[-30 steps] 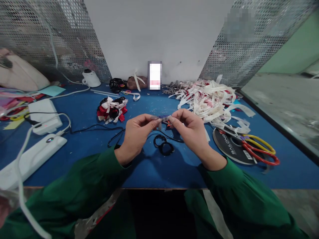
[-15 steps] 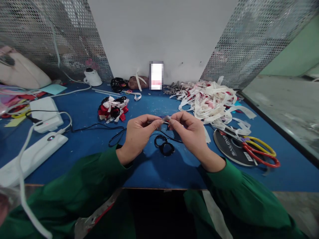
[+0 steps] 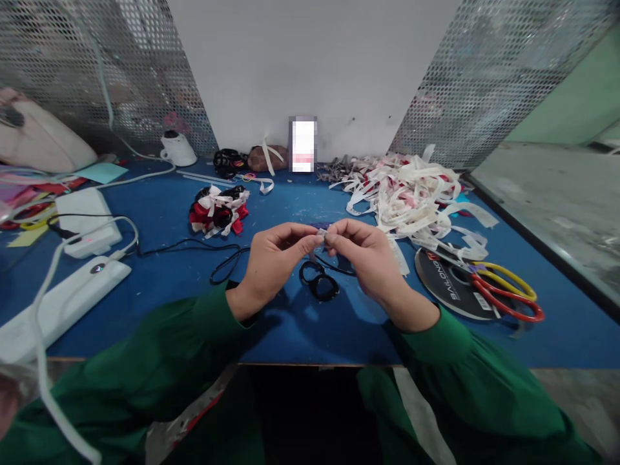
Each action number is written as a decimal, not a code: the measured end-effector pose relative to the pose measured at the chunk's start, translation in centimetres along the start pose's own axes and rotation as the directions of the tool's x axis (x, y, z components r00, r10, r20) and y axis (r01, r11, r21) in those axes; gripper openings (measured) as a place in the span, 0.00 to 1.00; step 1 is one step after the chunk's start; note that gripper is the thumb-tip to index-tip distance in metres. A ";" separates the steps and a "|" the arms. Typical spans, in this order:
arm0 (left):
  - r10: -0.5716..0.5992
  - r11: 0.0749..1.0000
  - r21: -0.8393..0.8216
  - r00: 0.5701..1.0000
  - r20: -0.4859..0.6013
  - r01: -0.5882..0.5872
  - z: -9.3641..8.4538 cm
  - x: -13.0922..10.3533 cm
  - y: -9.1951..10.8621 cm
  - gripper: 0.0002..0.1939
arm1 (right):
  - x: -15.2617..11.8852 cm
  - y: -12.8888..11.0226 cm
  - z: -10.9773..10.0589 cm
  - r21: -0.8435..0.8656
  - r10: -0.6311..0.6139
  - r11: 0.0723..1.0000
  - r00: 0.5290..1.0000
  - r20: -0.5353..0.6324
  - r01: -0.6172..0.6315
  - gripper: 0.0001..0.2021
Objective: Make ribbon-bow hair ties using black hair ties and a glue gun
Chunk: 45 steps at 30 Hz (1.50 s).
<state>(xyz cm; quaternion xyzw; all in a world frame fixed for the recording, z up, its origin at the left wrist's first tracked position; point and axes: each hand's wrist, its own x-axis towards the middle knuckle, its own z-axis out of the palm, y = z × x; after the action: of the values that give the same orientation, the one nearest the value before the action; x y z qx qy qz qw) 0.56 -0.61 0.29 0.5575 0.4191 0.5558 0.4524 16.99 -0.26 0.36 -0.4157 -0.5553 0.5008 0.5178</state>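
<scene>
My left hand (image 3: 281,261) and my right hand (image 3: 364,258) meet fingertip to fingertip above the middle of the blue table. Both are closed in a pinch on a small pale strip of ribbon (image 3: 322,233), most of it hidden by the fingers. Just below the hands, two black elastic hair ties (image 3: 323,287) lie on the table. A black cord (image 3: 227,266) runs from the left and passes under the hands. Behind the fingertips shows a bit of dark purple material (image 3: 320,226) that I cannot make out.
Scissors with red and yellow handles (image 3: 508,290) rest on a black ribbon reel (image 3: 438,284) at right. Behind them lies a heap of pale ribbons (image 3: 411,194). A red, black and white bow pile (image 3: 217,212), a phone (image 3: 303,143) and a white power strip (image 3: 62,307) are on the table.
My fingertips have drawn closer together, the right ones shifting slightly left. Less of the pale strip shows between them. The things on the table have stayed put.
</scene>
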 end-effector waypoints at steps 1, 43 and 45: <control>-0.006 1.000 -0.007 1.000 0.003 0.006 0.0 0.0 0.0 0.08 | -0.1 -0.1 0.1 -0.015 -0.003 1.000 1.000 0.011 0.003 0.08; -0.119 0.990 -0.078 0.993 -0.020 0.117 -0.4 0.4 -0.7 0.19 | -0.1 0.5 0.4 -0.034 -0.084 0.996 0.989 -0.118 0.080 0.10; -0.124 0.990 -0.065 0.992 -0.031 0.122 -0.4 0.3 -0.7 0.17 | -0.1 0.5 0.4 -0.066 -0.130 0.990 0.982 -0.136 0.122 0.10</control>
<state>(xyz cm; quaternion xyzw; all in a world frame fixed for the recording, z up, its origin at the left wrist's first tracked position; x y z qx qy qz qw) 0.23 -0.09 -0.30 0.5063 0.4429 0.5492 0.4958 16.62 -0.29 -0.14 -0.4285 -0.5571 0.4203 0.5739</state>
